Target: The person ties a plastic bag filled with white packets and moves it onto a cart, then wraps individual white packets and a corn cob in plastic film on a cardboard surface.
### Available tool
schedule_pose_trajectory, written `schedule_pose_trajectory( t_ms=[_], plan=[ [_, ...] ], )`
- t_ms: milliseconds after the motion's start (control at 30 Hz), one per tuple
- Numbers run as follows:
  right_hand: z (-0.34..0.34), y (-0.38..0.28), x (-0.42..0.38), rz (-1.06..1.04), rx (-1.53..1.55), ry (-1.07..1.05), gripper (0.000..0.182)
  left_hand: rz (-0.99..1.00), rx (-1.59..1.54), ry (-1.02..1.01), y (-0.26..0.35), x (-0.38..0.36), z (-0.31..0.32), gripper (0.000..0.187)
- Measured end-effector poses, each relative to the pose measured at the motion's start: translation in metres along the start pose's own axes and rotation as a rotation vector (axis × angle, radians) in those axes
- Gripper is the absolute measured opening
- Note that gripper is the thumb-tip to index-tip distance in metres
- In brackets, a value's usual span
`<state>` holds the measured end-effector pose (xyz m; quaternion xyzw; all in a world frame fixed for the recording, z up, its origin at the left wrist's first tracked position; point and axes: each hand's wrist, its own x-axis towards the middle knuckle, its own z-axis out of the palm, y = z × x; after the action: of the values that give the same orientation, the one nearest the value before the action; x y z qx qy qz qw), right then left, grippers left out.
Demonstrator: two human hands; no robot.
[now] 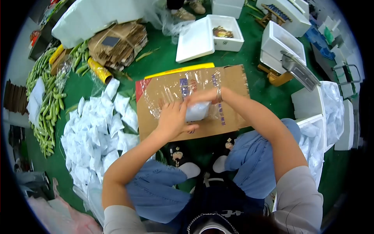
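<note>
A white ice pack-like pouch (197, 112) lies on clear plastic film (156, 93) spread over a flat cardboard box (230, 117). My left hand (172, 118) rests on the film to the pouch's left, fingers stretched forward and thumb pointing right, just below the pouch. Over the pouch's top edge reaches my right hand (205, 96), a bracelet on its wrist. Its fingers are pressed together on the film, next to the left fingertips, and their tips are partly hidden. A heap of similar white pouches (91, 134) lies on the floor to the left.
Green corn cobs (48, 107) are piled far left. Stacked flattened cardboard (117, 45) and a yellow roll (99, 70) lie behind the pouches. Foam boxes (230, 41) stand at the back and right; one beside my right knee holds white pouches (311, 144). Another person's shoes (185, 14) show at the top.
</note>
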<state>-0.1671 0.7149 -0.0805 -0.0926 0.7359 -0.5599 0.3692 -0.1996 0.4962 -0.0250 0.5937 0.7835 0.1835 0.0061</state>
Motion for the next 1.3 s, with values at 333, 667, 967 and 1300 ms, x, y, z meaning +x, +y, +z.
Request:
schedule_pose_trajectory(
  t_ms=[333,667,967,1300],
  plan=[
    [0.008,0.009,0.014,0.083,-0.094,0.137,0.057,-0.436,-0.538,-0.478,-0.032,0.025,0.045,0.051],
    [0.098,0.007,-0.004,0.107,-0.681,0.74,0.053,-0.682,-0.744,-1.603,0.135,-0.161,0.069,0.065],
    [0.197,-0.064,-0.106,-0.496,0.463,1.286,0.037,-0.897,-2.161,-0.015,0.128,-0.08,-0.033,0.077],
    [0.27,-0.161,-0.167,-0.144,-0.97,1.497,0.052,-0.539,-1.894,0.275,0.101,-0.047,0.044,0.061]
  ],
)
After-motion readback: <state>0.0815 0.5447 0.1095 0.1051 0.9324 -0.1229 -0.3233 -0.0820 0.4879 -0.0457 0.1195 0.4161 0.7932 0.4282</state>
